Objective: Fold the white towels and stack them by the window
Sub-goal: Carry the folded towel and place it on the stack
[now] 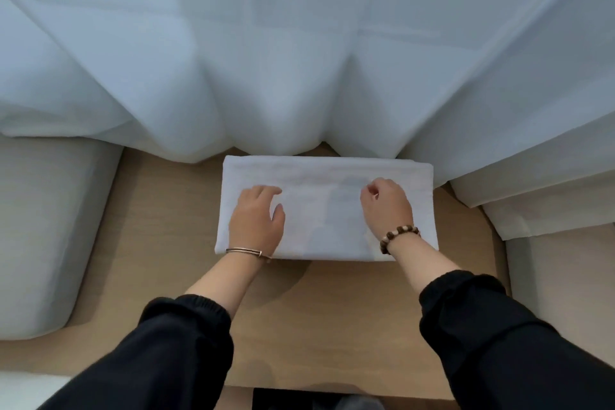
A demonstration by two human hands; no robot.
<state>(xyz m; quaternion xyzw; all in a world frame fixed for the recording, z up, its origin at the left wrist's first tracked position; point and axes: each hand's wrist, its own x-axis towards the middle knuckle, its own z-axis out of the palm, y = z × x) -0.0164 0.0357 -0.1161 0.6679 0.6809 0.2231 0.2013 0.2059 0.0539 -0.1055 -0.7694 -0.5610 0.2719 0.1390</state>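
On the wooden table (159, 216): one folded white towel (326, 196) is laid flat, its far edge just beside the sheer curtain (299, 60).
Left hand (256, 220): laid palm-down on the towel's left part, fingers relaxed, thumb spread.
Right hand (386, 205): set on the towel's right part, fingers curled under; whether cloth is pinched cannot be told.
Wrists: a thin bangle (248, 252) is worn on the left, a beaded bracelet (399, 236) on the right.

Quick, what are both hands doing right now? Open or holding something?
Left hand: open, resting on the folded white cloth towel.
Right hand: fingers curled; cannot tell if it pinches the towel.
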